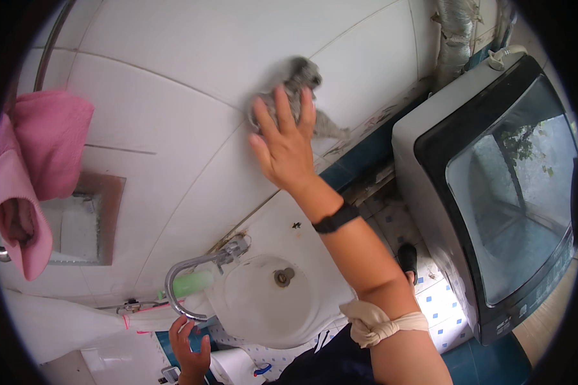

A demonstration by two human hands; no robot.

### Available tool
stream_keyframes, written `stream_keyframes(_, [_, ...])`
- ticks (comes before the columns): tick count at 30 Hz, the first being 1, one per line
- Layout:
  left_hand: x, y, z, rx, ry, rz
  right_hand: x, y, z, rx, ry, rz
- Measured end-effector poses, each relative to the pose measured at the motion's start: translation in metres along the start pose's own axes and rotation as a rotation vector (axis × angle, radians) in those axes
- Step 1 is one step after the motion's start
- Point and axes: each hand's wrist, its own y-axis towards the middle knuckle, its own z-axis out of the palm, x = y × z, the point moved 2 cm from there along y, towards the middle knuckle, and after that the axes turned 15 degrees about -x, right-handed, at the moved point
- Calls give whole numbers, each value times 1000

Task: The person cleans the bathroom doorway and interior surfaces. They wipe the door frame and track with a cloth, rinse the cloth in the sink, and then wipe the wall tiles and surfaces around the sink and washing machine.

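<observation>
Seemingly wiping wall, upper centre: pressing grey rag with right hand, fingers spread wide; holding left hand half-open near tap; probably needing steady pressure next.

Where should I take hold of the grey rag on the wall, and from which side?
Probably grip the grey rag by its bunched upper end, from the picture's upper right: that lump sticks out beyond the right hand, while the lower-right tail looks thinner.

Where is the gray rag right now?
In the head view, the gray rag is at the upper middle, against the white tiled wall, under the spread right hand, with the sink lower down.
</observation>
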Motion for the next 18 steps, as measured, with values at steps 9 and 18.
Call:
stream_keyframes(9, [1,-11,18,41,6,-2,-127,12,-13,-449,-221,443])
stream_keyframes(18, [-13,-10,10,57,-15,-89,-101,13,-6,-328,-156,305])
